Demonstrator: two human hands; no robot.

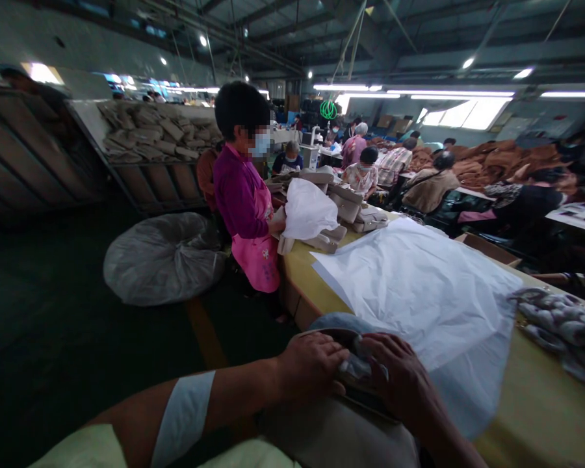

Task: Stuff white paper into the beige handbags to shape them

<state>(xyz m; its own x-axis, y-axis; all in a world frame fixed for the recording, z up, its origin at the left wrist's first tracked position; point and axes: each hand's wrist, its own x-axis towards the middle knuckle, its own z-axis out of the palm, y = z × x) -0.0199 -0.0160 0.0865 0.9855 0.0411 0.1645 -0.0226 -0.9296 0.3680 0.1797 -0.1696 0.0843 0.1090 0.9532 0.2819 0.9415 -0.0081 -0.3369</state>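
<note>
A beige bag (341, 432) is upright at the bottom of the head view, its open top facing me. Crumpled pale paper (359, 367) shows inside the opening. My left hand (309, 364) is closed on the left side of the rim, fingers curled over the edge. Across the opening, my right hand (400, 374) grips the right side of the rim, its fingers against the paper. Its thumb is hidden. Beyond my hands, large white paper sheets (419, 279) lie spread over the yellow table (541, 409).
At the table's far end a co-worker (241, 188) in a pink apron holds white paper (309, 209) beside a pile of beige bags (348, 201). Grey-white bundles (560, 318) lie at right. A large stuffed plastic sack (163, 260) rests on the floor at left.
</note>
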